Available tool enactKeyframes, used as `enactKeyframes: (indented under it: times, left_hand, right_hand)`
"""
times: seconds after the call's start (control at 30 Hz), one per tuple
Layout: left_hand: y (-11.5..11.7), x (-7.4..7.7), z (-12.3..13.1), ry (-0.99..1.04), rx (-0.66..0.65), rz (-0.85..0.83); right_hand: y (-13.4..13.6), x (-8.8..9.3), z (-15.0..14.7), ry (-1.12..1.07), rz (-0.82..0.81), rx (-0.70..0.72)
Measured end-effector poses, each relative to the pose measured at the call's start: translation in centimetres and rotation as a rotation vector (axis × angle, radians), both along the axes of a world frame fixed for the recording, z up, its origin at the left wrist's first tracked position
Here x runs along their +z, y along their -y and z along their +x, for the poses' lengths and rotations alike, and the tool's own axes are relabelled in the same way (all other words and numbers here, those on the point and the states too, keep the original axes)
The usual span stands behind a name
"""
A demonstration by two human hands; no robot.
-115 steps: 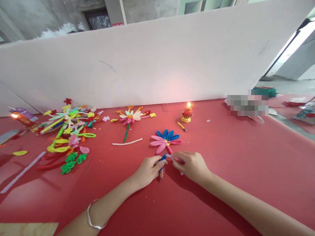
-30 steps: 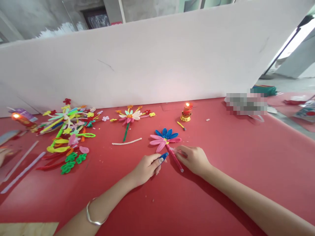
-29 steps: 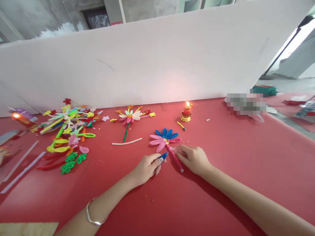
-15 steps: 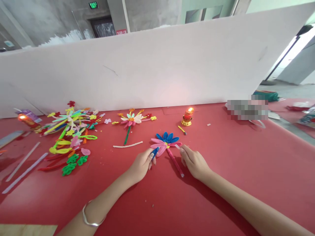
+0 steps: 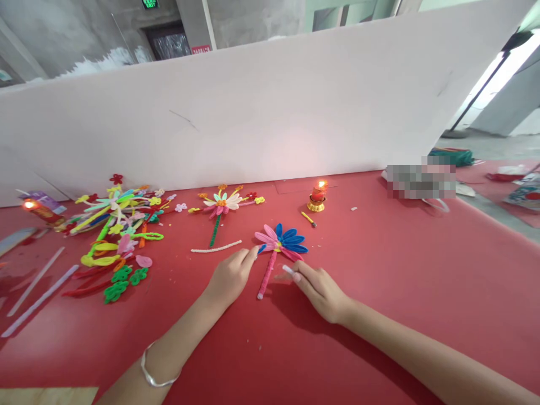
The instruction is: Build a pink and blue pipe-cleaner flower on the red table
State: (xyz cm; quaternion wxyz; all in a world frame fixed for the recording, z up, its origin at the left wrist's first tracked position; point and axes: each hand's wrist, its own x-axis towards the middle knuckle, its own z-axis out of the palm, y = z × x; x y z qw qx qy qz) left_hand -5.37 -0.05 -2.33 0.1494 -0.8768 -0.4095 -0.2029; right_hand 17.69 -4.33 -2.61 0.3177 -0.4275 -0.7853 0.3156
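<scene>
beside the flower (image 5: 279, 245), the right hand (image 5: 321, 293) pinches a stick (image 5: 288, 270).

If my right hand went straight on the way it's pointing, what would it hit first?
Beyond the whitish piece in your right hand, probably the pink stem of the pink-and-blue flower, near its upper end. The hand's height is unclear, so it may pass over.

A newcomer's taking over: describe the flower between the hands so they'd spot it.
On the red table, look between the left hand and right hand. The flower there has a pink stem; its blue petals set it apart from the green-stemmed flower farther back.
</scene>
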Motion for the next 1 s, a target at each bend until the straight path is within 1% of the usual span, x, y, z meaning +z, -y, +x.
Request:
enactKeyframes:
  times: [0.07,0.13,0.23,0.33,0.43,0.57,0.67,0.8,0.9,1.0]
  left_hand:
    - [-0.1,0.1,0.4,-0.093,-0.066,0.102]
    - [-0.4,0.3,0.8,-0.134,-0.137,0.146]
    - [-0.9,0.4,1.5,-0.188,-0.194,0.162]
    - [-1.3,0.2,2.1,-0.269,-0.212,0.176]
    - [-1.8,0.0,2.4,-0.307,-0.254,0.204]
    - [-2.2,-0.3,2.3,-0.284,-0.3,0.156]
    - [-2.3,-0.3,2.1,-0.25,-0.29,0.114]
    - [-2.4,-0.1,2.2,-0.268,-0.295,0.128]
    - [-2.5,-0.1,2.4,-0.298,-0.302,0.156]
    - [-2.6,-0.3,2.4,-0.283,-0.281,0.179]
  right_hand:
    - [-0.4,0.0,0.2,-0.065,-0.01,-0.066]
    - [-0.7,0.0,0.4,-0.119,-0.027,-0.113]
    - [-0.8,0.0,0.4,-0.163,-0.041,-0.206]
    - [-1.1,-0.1,0.5,-0.206,-0.032,-0.299]
    - [-1.5,-0.2,0.6,-0.267,-0.043,-0.353]
    - [-1.9,-0.4,0.6,-0.332,-0.078,-0.361]
    - [-1.9,-0.4,0.5,-0.316,-0.08,-0.361]
    - [-1.8,-0.2,0.5,-0.29,-0.076,-0.367]
    - [-2.0,-0.1,0.5,-0.222,-0.024,-0.373]
    - [-2.5,-0.3,0.5,-0.121,0.076,-0.334]
